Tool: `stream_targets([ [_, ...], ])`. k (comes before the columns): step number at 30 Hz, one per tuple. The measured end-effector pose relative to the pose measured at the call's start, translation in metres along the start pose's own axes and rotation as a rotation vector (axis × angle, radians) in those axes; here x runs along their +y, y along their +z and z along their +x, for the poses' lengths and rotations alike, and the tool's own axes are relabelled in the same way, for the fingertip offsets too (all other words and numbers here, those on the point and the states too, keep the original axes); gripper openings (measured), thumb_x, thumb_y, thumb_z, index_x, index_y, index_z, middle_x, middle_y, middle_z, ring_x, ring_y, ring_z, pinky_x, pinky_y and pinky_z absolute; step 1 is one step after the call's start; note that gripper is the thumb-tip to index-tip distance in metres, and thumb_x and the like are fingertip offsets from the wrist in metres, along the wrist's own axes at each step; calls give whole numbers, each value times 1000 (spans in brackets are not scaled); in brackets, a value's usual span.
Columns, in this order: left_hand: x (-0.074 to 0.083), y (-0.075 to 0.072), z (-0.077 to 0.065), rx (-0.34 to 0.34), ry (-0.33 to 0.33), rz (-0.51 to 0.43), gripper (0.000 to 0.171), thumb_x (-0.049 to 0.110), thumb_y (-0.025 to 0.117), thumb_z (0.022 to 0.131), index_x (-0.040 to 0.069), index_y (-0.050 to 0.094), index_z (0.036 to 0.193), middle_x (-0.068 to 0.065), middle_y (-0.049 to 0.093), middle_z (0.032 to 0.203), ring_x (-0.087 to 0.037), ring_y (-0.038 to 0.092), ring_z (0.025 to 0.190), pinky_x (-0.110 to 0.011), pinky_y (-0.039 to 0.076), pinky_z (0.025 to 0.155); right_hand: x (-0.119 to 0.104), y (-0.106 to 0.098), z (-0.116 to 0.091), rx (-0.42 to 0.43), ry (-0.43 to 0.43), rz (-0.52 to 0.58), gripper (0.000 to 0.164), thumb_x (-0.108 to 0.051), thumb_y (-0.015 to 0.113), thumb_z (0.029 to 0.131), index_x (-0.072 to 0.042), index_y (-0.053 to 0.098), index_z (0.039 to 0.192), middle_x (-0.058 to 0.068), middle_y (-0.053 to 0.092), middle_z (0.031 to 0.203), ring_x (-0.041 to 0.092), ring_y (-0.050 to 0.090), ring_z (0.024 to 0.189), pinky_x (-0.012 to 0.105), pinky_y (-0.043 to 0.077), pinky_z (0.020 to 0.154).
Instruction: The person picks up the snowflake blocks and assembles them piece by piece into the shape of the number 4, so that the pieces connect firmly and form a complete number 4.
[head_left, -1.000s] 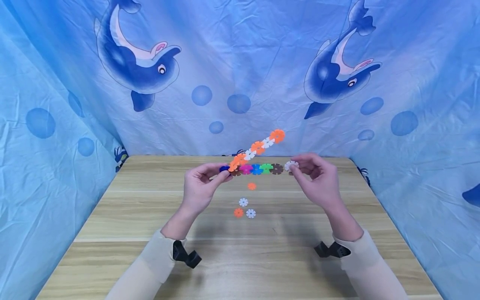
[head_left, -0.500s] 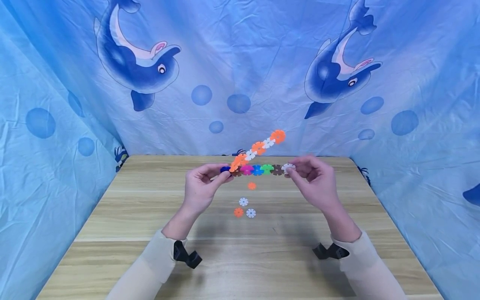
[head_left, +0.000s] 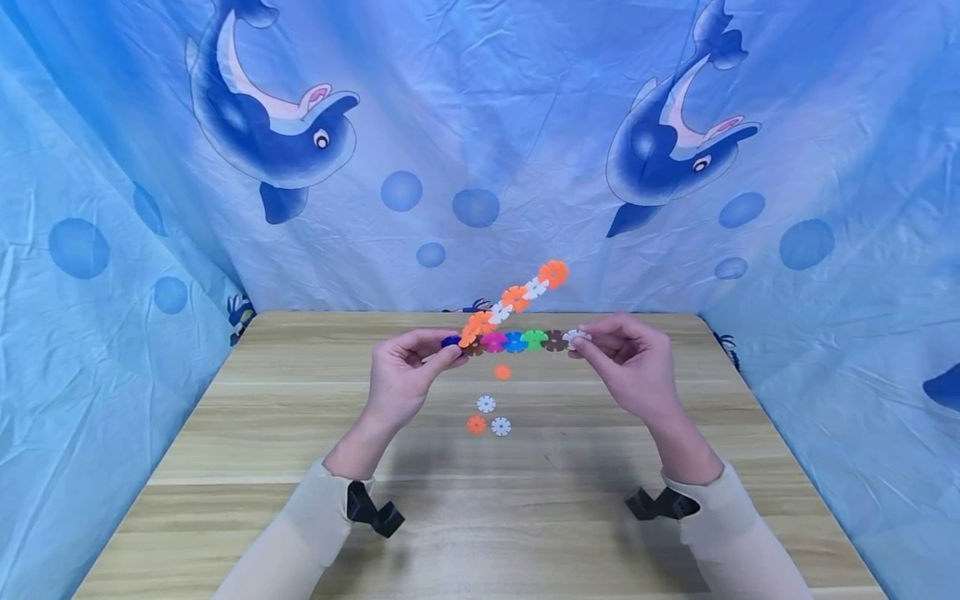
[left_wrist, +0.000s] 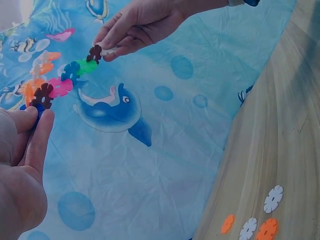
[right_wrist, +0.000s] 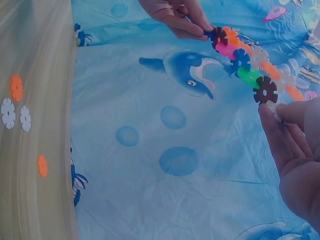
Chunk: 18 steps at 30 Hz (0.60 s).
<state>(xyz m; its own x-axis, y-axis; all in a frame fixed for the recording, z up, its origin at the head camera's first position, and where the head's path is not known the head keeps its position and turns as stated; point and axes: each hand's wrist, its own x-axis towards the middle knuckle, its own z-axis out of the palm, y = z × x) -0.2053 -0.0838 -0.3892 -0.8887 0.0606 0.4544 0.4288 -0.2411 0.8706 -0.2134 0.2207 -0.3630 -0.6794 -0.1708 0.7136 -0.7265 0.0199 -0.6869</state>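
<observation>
A chain of slotted snowflake discs is held in the air above the table. My left hand [head_left: 401,379] pinches the dark blue disc [head_left: 450,342] at its left end. A row with pink [head_left: 493,342], blue [head_left: 513,342], green [head_left: 534,339] and brown [head_left: 554,341] discs runs across to the right. From the left end a second branch of orange and white discs slants up and away, ending in an orange disc [head_left: 553,273]. Between thumb and fingers my right hand [head_left: 637,362] pinches a white disc [right_wrist: 271,108], which meets the brown disc's edge; how deep their slots engage is hidden.
Two orange discs [head_left: 502,372] and two white discs [head_left: 501,427] lie loose on the wooden table [head_left: 480,517] below the chain. A blue curtain [head_left: 480,125] printed with dolphins hangs behind and at both sides.
My right hand has moved slightly left, bringing the white disc from a gap apart up against the brown disc. My left hand has stayed nearly still.
</observation>
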Motion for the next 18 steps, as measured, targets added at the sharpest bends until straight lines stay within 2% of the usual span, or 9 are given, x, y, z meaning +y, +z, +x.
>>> stream_targets([
  [5, -1, 0, 0, -5, 5, -5, 26, -14, 71, 94, -27, 64, 115, 4, 81, 102, -14, 81, 92, -37, 67, 84, 0, -1, 0, -11, -10, -8, 15, 23, 71, 87, 17, 71, 100, -9, 82, 97, 8, 80, 81, 26, 66, 70],
  [9, -3, 3, -1, -28, 18, -29, 24, -13, 71, 94, -24, 66, 114, 2, 81, 102, -15, 80, 93, -38, 67, 85, -1, -1, 4, 24, -42, 1, 16, 23, 71, 87, 16, 72, 101, -9, 82, 94, 7, 80, 79, 17, 60, 58],
  [12, -6, 5, -2, -72, -4, -69, 17, -12, 73, 94, -11, 75, 110, 1, 80, 102, -16, 80, 96, -39, 67, 87, -1, -1, 8, 65, -80, 17, 17, 23, 71, 86, 16, 72, 101, -7, 82, 92, 5, 78, 76, 14, 50, 49],
  [15, -10, 7, -4, -117, -57, -113, 25, -13, 71, 93, 7, 78, 106, 0, 80, 105, -16, 80, 99, -38, 66, 89, -1, 1, 11, 88, -110, 6, 18, 23, 70, 86, 16, 72, 102, -7, 81, 89, 2, 74, 69, 14, 44, 45],
  [17, -12, 8, -5, -152, -95, -133, 32, -16, 68, 93, 12, 75, 107, 0, 77, 109, -16, 79, 102, -37, 66, 90, -2, 2, 13, 90, -117, -16, 19, 23, 69, 86, 16, 73, 103, -8, 80, 87, 0, 70, 64, 15, 39, 42],
  [18, -13, 9, -6, -171, -110, -139, 33, -18, 67, 93, 10, 71, 109, -1, 75, 111, -15, 79, 103, -37, 66, 91, -2, 3, 14, 87, -116, -27, 19, 23, 69, 86, 16, 73, 104, -8, 80, 87, 0, 71, 65, 15, 39, 42],
])
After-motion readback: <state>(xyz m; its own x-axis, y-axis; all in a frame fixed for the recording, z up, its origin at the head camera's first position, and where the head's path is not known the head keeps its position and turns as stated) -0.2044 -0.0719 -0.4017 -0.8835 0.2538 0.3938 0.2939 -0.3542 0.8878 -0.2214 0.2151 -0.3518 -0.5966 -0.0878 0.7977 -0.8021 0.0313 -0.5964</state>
